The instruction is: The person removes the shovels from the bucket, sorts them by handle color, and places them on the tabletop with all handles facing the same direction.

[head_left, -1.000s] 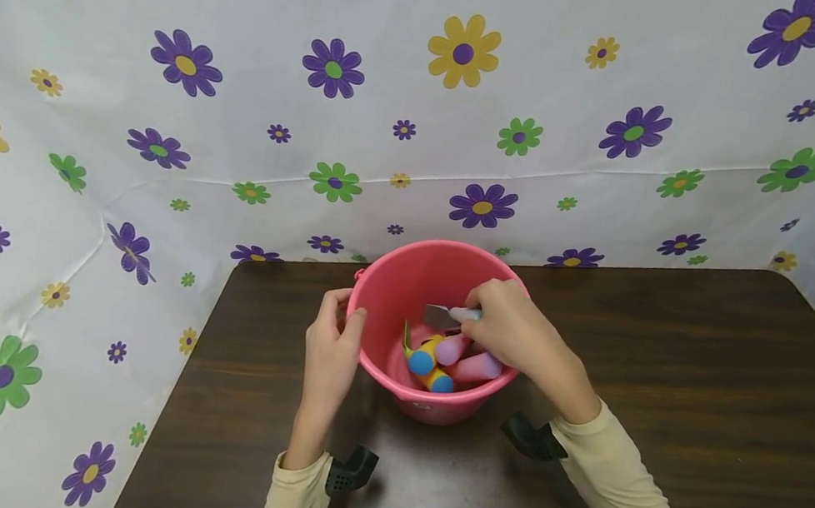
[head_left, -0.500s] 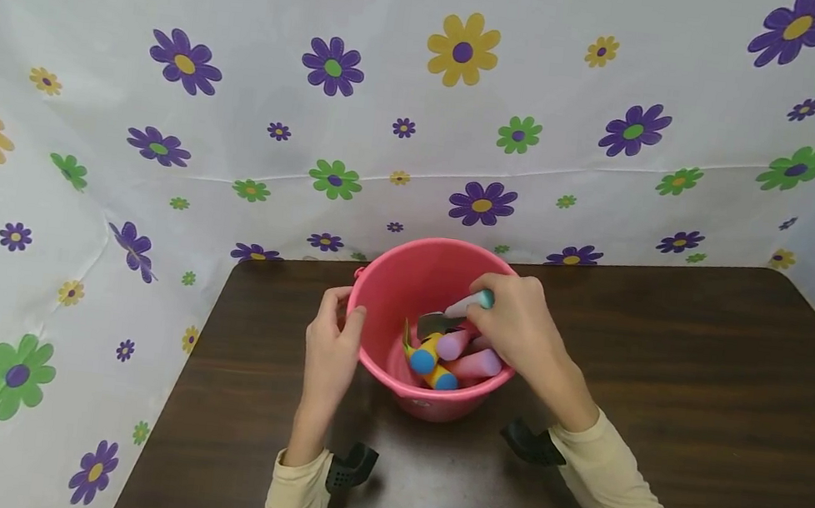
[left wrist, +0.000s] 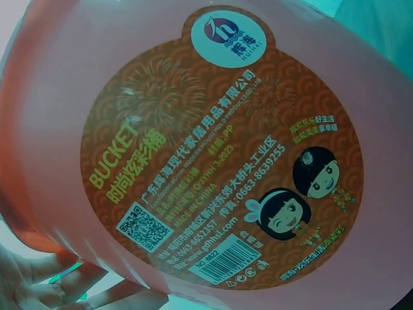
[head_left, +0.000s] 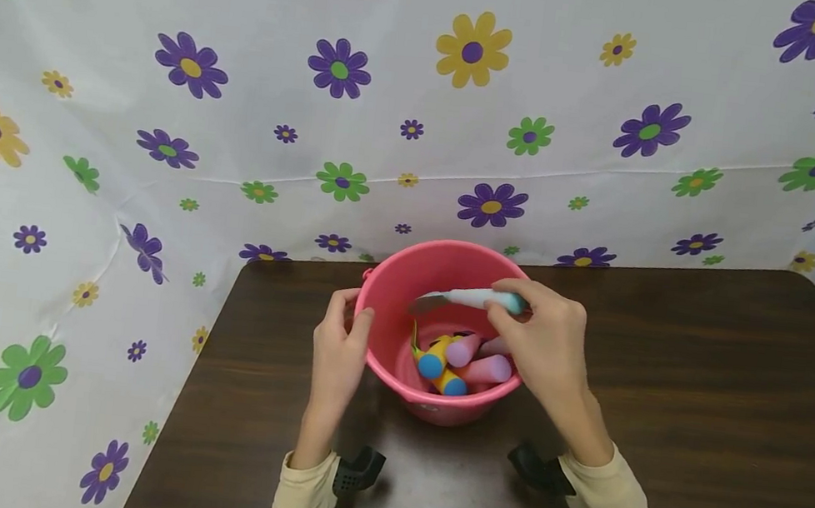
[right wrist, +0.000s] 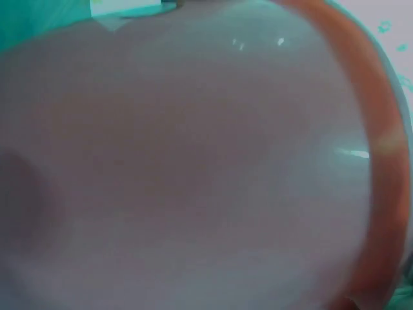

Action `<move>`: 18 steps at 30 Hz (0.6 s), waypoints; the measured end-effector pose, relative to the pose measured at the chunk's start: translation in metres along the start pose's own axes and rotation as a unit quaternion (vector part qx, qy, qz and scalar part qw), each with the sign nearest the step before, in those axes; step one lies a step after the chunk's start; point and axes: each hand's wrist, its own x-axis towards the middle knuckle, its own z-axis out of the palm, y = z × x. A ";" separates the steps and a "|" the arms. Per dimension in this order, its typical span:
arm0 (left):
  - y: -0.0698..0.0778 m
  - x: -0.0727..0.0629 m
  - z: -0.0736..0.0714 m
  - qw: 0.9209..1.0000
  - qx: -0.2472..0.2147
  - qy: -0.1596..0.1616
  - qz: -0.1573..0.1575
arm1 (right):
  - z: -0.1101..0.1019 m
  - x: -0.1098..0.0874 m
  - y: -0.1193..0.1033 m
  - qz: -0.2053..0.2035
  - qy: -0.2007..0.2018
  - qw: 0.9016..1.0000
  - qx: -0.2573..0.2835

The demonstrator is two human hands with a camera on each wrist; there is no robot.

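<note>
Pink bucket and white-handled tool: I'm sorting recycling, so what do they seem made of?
Pink bucket: glossy plastic, likely polypropylene; bright highlights, and its label seems to read PP.
White-handled tool: smooth, evenly coloured handle, probably plastic; thin grey blade looks metallic, though I'm unsure.

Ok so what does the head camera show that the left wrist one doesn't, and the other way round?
Only the head view: the right hand pinching the pale-handled tool, and yellow-and-blue handles and pink handles lying inside the pink bucket.

Only the left wrist view: a round label legible on the bucket's outside, with the word BUCKET, a QR code and a barcode.

Both: the bucket and the left hand.
</note>
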 end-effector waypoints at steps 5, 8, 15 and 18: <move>0.002 0.000 0.000 1.000 -0.003 0.006 0.006 | -0.009 -0.002 -0.001 -0.004 0.034 0.999 0.028; 0.000 -0.001 0.001 1.000 -0.004 0.007 0.006 | -0.016 -0.002 -0.002 -0.002 0.042 0.999 0.034; -0.004 -0.001 0.002 1.000 -0.003 0.008 0.004 | -0.035 -0.005 -0.005 0.044 0.044 0.997 0.045; -0.005 -0.001 0.003 1.000 -0.001 0.009 0.002 | -0.043 -0.007 -0.008 0.055 0.053 0.995 0.057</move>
